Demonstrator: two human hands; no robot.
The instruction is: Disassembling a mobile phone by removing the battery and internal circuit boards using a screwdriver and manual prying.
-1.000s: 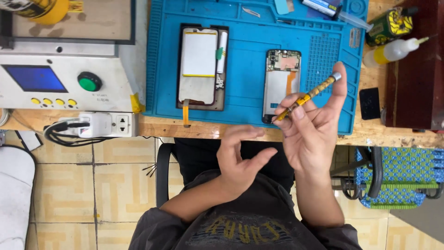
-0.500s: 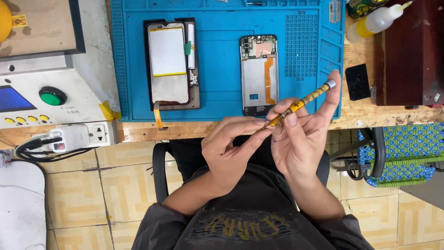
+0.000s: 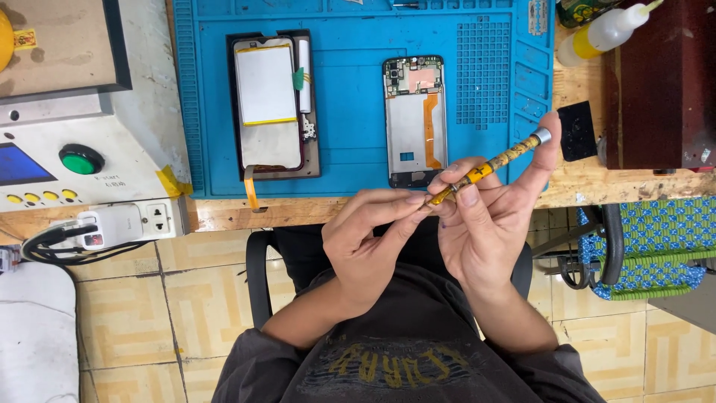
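Just below the blue mat's front edge, our right hand grips the slim, light, rigid screwdriver mid-shaft while our left hand pinches its fine, probably delicate tip.

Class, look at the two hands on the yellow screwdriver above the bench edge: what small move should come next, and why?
Probably finish seating or adjusting the bit. The right hand holds the yellow screwdriver tilted, a finger capping its grey end, while the left hand pinches its tip. The opened phone lies untouched on the blue mat, so the tool seems not ready to go down yet.
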